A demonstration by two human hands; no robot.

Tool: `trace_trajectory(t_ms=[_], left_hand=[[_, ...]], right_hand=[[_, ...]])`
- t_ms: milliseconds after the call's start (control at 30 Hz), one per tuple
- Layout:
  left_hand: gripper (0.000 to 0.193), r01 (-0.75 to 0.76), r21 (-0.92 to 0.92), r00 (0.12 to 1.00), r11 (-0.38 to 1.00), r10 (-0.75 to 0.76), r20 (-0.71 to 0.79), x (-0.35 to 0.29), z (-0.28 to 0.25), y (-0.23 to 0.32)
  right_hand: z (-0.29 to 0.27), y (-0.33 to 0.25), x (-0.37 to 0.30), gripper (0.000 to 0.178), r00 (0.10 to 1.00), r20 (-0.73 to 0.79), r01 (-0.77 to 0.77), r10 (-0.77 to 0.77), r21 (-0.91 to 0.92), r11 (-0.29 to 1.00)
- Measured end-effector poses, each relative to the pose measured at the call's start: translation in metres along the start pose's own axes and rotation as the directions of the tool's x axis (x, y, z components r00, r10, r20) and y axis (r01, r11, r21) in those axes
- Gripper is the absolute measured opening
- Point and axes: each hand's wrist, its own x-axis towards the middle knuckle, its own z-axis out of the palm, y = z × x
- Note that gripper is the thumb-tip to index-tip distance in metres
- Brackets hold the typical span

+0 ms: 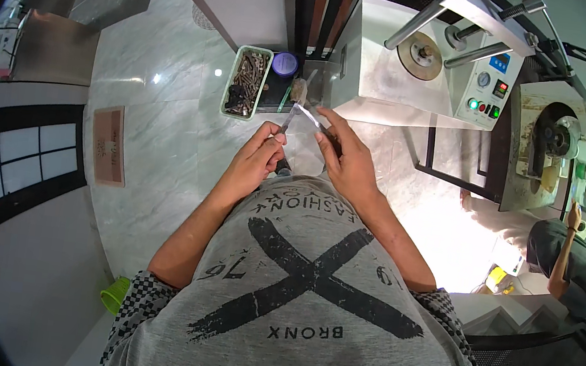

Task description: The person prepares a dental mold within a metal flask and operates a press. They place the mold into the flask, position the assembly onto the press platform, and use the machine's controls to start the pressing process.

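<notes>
Jutting past left grip point(255, 160), slim piece point(289, 120), past right grip point(349, 161), shiny piece point(308, 116)

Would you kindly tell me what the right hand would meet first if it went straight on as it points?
Beyond the slim, silvery, metallic-looking tool it grips, the right hand would probably meet the small, rough-looking brown lump first, though depth is unclear.

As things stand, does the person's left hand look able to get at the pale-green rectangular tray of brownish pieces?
Probably yes, though the height gap is hard to judge: nothing visible stands between the left hand and the tray. The hand holds a slim grey stick-like piece, which might hamper grasping.
</notes>
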Motion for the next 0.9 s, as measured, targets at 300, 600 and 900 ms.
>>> trace_trajectory(t_ms=[300,600,900], left_hand=[[0.018,0.005,0.053,1.0,0.999,-0.006,0.014,0.002,0.0,-0.003],[0.02,0.06,-0.046,0.998,0.997,-0.059,0.028,0.001,-0.001,-0.002],[0.022,0.12,-0.103,0.992,0.987,-0.114,0.061,0.0,-0.005,0.003]], right_hand=[[-0.004,0.014,0.004,0.04,0.975,-0.07,0.183,-0.212,-0.298,0.937],[-0.002,0.01,0.004,0.038,0.986,-0.076,0.125,-0.148,-0.247,0.961],[-0.008,0.01,0.004,0.034,0.988,-0.056,0.131,-0.146,-0.215,0.968]])
